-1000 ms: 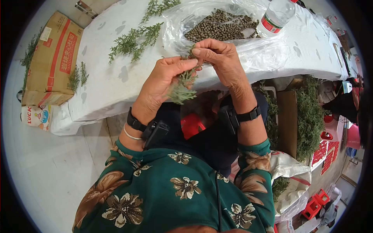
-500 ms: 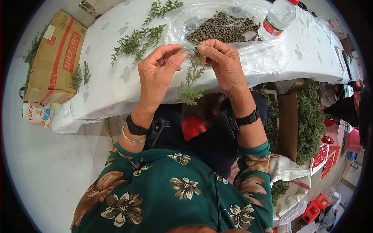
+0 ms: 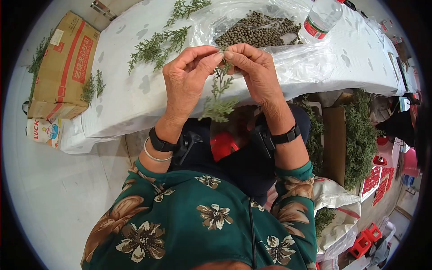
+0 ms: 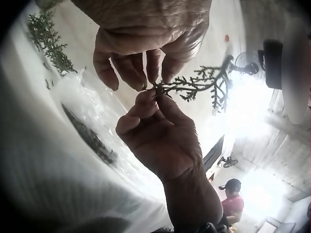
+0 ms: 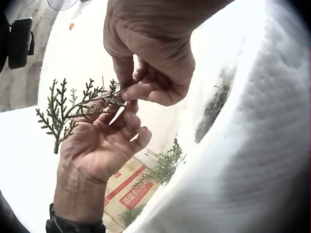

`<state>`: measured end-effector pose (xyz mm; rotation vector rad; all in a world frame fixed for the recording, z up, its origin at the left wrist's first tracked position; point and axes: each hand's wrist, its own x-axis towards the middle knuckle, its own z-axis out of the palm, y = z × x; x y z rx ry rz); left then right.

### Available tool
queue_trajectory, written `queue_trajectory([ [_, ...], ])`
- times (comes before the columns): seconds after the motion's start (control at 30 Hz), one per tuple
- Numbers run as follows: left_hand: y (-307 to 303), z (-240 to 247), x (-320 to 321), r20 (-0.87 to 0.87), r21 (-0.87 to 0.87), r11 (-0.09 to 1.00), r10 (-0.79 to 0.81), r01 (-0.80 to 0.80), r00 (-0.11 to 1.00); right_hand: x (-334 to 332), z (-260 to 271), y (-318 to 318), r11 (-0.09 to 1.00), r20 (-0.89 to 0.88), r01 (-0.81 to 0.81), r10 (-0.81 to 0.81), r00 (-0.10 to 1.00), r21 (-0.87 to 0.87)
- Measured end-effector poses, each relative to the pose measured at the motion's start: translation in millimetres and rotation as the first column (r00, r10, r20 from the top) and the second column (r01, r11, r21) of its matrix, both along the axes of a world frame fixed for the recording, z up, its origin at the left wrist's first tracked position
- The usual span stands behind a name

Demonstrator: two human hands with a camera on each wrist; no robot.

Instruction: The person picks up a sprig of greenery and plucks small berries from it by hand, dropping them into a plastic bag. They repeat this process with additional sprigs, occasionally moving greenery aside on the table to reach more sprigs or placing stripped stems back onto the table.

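A green conifer sprig [image 3: 219, 96] hangs from the fingertips of both hands, above the near edge of the table. The right hand [image 3: 256, 69] pinches its top end between thumb and index finger. Thumb and index finger of the left hand [image 3: 186, 78] meet at that same end, touching the right fingertips. In the right wrist view the sprig [image 5: 65, 114] extends left from the pinch, over the left palm [image 5: 99, 150]. The left wrist view shows the sprig [image 4: 194, 86] reaching right from the joined fingertips. What lies between the fingertips is too small to tell.
Behind the hands, brown pellets [image 3: 256, 29] lie on clear plastic [image 3: 310, 63], beside a bottle [image 3: 321, 20]. Loose sprigs [image 3: 157, 47] are on the white-covered table [image 3: 121, 90]. A carton [image 3: 65, 67] stands left; more greenery [image 3: 358, 139] fills a box at right.
The left hand let go of the sprig, moved left with its fingers apart, then came back to the sprig's top end. The right hand kept its pinch and barely moved.
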<state>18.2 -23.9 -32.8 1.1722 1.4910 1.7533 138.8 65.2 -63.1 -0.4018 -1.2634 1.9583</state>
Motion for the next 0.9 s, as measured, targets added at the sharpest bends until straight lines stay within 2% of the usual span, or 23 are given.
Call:
queue_trajectory([
  [0.27, 6, 2, -1, 0.118, 0.025, 1.000, -0.005, 0.002, 0.993, 4, 4, -2, 0.993, 0.009, -0.030, 0.030, 1.000, 0.113],
  [0.43, 7, 2, -1, 0.079, -0.014, 0.999, -0.033, 0.034, 0.996, 8, 7, 0, 0.992, 0.027, -0.063, 0.061, 0.998, 0.110],
  [0.67, 9, 1, 1, 0.086, 0.064, 0.996, -0.065, 0.060, 0.994, 10, 10, 0, 0.995, 0.011, -0.092, 0.092, 0.996, 0.028],
  [0.9, 5, 4, 0, 0.023, 0.041, 0.995, -0.092, 0.091, 0.996, 11, 12, 1, 0.995, 0.003, -0.101, 0.101, 0.995, -0.028],
])
